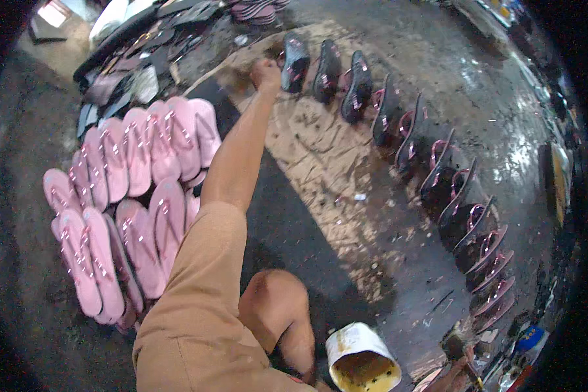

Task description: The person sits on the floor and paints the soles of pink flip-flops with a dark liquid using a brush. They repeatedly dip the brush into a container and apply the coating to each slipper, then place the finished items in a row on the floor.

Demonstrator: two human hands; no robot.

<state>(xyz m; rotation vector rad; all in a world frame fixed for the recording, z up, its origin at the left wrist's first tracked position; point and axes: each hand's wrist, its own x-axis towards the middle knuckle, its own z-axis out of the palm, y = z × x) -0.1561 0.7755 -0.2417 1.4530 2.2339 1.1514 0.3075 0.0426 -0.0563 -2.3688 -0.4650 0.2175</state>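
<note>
My left hand (266, 74) is at the far end of my outstretched arm. It is beside the first dark-soled flip-flop (295, 62) of a curved row, close to its edge. The fingers are blurred and turned away, so I cannot see whether they touch or grip anything. Several more flip-flops (357, 88) with dark soles and pink straps stand tilted along the curve toward the right. Left of my arm, pink flip-flops (136, 150) lie close together in two overlapping rows. My right hand does not show.
A white container (359, 340), yellowish inside, stands near me beside a bare bent limb (277, 304). Brown crumpled sheeting (320, 150) and a dark mat (281, 215) cover the floor between the rows. Dark scraps (121, 85) pile up at far left, near stacked pink pieces (260, 10).
</note>
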